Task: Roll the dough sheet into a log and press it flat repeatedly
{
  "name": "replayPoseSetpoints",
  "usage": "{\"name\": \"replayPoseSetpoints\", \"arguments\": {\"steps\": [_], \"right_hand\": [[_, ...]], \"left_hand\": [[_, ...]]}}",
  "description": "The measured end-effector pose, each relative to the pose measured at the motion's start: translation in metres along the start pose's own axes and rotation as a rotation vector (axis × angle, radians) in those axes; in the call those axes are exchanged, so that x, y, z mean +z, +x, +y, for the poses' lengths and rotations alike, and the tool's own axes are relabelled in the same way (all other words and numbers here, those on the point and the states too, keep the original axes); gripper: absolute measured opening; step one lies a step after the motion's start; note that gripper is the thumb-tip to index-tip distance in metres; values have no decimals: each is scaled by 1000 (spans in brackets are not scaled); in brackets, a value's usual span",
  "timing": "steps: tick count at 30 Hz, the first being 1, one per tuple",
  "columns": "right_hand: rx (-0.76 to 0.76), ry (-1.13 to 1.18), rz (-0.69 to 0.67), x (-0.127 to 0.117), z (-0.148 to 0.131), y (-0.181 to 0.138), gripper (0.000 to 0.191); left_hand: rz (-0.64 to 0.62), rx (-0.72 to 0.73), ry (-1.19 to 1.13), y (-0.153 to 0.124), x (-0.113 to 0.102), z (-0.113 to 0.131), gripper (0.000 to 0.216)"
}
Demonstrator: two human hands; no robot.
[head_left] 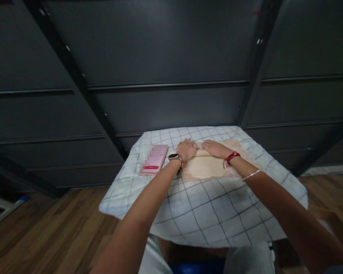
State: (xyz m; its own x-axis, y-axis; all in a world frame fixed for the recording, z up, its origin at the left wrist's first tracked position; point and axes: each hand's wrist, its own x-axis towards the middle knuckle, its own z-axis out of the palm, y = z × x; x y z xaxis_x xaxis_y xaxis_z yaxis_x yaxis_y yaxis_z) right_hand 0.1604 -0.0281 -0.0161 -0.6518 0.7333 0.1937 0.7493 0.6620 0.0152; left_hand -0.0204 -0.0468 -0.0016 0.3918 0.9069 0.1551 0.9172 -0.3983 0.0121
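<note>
A beige sheet (204, 169), paler toward the front and pinkish at its right end, lies on the tablecloth; I cannot tell whether it is paper or cloth. Across its middle runs a pale roll or fold (202, 153). My left hand (186, 148) rests on the left end of this roll, fingers stretched forward and slightly apart. Farther right, my right hand (215, 148) lies flat over the same band, its fingers pointing left. Both palms face down, and what is directly beneath them is hidden. Neither hand is visibly wrapped round anything.
A flat pink rectangular thing (160, 158), partly blurred out, lies left of my left hand. The white checked tablecloth (200, 213) hangs over the table's edges. Behind the table rises a dark panelled wall (165, 106). Wooden flooring (82, 220) shows on both sides.
</note>
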Motion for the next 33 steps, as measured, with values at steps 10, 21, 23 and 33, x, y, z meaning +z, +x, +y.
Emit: {"name": "replayPoseSetpoints", "arguments": {"steps": [10, 21, 23, 33], "right_hand": [[134, -28, 49, -16, -66, -85, 47], [166, -137, 63, -12, -27, -34, 41], [178, -172, 48, -11, -14, -19, 42], [179, -229, -36, -9, 43, 45, 38]], "left_hand": [[180, 143, 98, -99, -3, 28, 43], [189, 59, 112, -35, 1, 3, 40], [140, 19, 110, -14, 0, -4, 42], [15, -150, 57, 67, -6, -29, 53]]}}
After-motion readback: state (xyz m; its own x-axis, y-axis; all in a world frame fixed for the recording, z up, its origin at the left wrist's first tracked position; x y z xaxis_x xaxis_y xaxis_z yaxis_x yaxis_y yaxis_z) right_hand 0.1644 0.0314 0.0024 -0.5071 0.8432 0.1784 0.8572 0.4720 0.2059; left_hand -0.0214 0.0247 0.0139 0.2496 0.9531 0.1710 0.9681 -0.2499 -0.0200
